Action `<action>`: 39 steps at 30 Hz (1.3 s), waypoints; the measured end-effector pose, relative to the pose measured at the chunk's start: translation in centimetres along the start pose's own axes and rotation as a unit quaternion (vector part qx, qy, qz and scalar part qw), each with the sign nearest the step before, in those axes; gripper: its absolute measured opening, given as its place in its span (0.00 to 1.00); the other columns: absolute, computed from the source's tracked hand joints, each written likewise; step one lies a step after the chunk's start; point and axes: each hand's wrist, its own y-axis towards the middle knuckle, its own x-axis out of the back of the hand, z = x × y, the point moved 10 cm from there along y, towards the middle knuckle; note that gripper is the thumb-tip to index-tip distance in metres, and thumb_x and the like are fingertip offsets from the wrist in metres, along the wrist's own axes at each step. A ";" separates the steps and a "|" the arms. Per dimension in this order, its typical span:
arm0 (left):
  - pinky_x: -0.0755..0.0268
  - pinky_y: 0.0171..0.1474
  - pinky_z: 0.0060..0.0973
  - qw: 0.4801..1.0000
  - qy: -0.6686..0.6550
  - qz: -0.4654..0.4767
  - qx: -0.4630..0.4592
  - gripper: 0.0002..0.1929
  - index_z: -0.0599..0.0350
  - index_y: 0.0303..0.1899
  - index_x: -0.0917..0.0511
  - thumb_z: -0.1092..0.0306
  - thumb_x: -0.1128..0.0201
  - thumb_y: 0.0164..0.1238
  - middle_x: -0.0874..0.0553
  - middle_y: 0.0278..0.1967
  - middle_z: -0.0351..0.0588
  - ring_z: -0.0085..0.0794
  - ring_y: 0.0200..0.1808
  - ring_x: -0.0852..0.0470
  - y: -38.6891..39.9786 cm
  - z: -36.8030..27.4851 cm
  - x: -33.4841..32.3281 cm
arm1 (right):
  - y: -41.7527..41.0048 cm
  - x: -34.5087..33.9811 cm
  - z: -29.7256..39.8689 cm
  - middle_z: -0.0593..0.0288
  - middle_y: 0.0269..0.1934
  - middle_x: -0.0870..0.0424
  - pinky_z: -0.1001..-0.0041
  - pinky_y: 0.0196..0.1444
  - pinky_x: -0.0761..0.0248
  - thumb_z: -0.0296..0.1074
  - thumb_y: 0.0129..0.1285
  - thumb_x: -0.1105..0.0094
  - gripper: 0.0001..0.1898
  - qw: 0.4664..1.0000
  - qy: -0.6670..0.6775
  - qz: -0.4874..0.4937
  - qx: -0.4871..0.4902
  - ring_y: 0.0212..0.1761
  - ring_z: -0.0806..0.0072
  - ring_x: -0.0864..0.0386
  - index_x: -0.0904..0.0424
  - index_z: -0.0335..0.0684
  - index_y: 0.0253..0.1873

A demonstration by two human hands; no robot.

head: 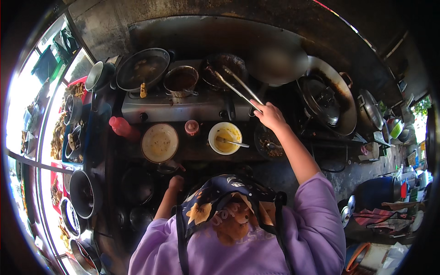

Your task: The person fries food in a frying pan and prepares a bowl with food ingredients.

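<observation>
My right hand [270, 115] grips long metal tongs [240, 86]. The tongs' tips reach over a dark frying pan [225, 68] on the steel gas stove [192, 109], parted, with no food visible between them. Low in front of my body, my left hand [176, 184] has curled fingers; shadow hides whether they hold anything. Just beyond it is a small dark object [168, 167]. Nearer the stove stand a cream bowl [160, 142] with a little liquid and a white bowl [211, 137] of yellow mixture with a spoon [233, 142] in it.
A wide pan of liquid [129, 75] and a small saucepan [180, 82] sit on the stove's left. At right, a large wok [349, 110] holds a dark lid [321, 99]. A pink bottle [123, 127] and a red-lidded jar [191, 127] stand before the stove. Several pots [84, 194] line the left.
</observation>
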 end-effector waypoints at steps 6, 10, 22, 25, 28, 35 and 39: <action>0.23 0.37 0.34 0.994 -0.085 -0.055 0.032 0.14 0.59 0.37 0.19 0.59 0.44 0.57 0.17 0.37 0.57 0.43 0.38 0.16 -3.4 -1.3 0.1 | 3.6 -0.4 -0.8 0.49 0.42 0.22 0.64 0.50 0.31 0.43 0.60 0.46 0.23 1.000 -0.004 0.027 0.005 0.46 0.58 0.23 0.33 0.66 0.61; 0.24 0.41 0.37 0.998 -0.024 -0.029 0.053 0.14 0.60 0.37 0.19 0.61 0.48 0.59 0.17 0.38 0.59 0.47 0.39 0.17 -3.0 7.0 -7.8 | 5.0 -0.6 -5.9 0.50 0.46 0.21 0.67 0.51 0.32 0.44 0.59 0.45 0.23 0.989 0.140 0.025 -0.036 0.49 0.57 0.23 0.32 0.65 0.61; 0.25 0.43 0.38 0.991 0.125 0.040 -0.033 0.13 0.60 0.36 0.19 0.64 0.48 0.59 0.17 0.39 0.59 0.48 0.42 0.18 -0.9 4.6 -8.5 | 6.3 1.0 -5.1 0.48 0.45 0.21 0.64 0.51 0.32 0.41 0.60 0.46 0.25 0.998 -0.049 -0.007 -0.033 0.46 0.56 0.23 0.35 0.63 0.63; 0.25 0.43 0.38 0.984 0.160 0.053 -0.059 0.13 0.60 0.36 0.19 0.64 0.49 0.59 0.18 0.39 0.59 0.49 0.42 0.18 0.5 3.5 -8.5 | 6.9 -0.3 -6.8 0.48 0.46 0.21 0.62 0.53 0.32 0.40 0.62 0.49 0.24 0.999 0.002 0.004 -0.045 0.50 0.56 0.24 0.36 0.61 0.64; 0.25 0.42 0.38 0.990 0.087 -0.070 -0.086 0.12 0.59 0.35 0.19 0.65 0.48 0.58 0.17 0.37 0.59 0.49 0.42 0.19 1.6 2.9 -7.1 | 6.8 -0.8 -4.1 0.45 0.49 0.23 0.63 0.52 0.33 0.38 0.62 0.48 0.25 0.999 0.038 0.027 -0.001 0.51 0.52 0.26 0.37 0.55 0.65; 0.26 0.43 0.41 0.997 -0.051 -0.056 0.005 0.12 0.59 0.36 0.19 0.65 0.48 0.60 0.18 0.39 0.61 0.51 0.43 0.19 0.6 5.3 -8.5 | 4.3 1.7 -2.3 0.47 0.37 0.24 0.64 0.48 0.32 0.39 0.62 0.48 0.23 0.998 -0.045 0.034 0.010 0.42 0.55 0.24 0.35 0.65 0.63; 0.26 0.43 0.42 0.996 -0.063 -0.040 0.043 0.12 0.60 0.35 0.19 0.64 0.47 0.59 0.18 0.39 0.61 0.51 0.43 0.19 -0.9 6.7 -9.0 | 3.8 2.0 -2.0 0.48 0.37 0.24 0.64 0.48 0.32 0.40 0.62 0.48 0.23 0.993 -0.106 0.024 0.037 0.41 0.56 0.24 0.35 0.66 0.63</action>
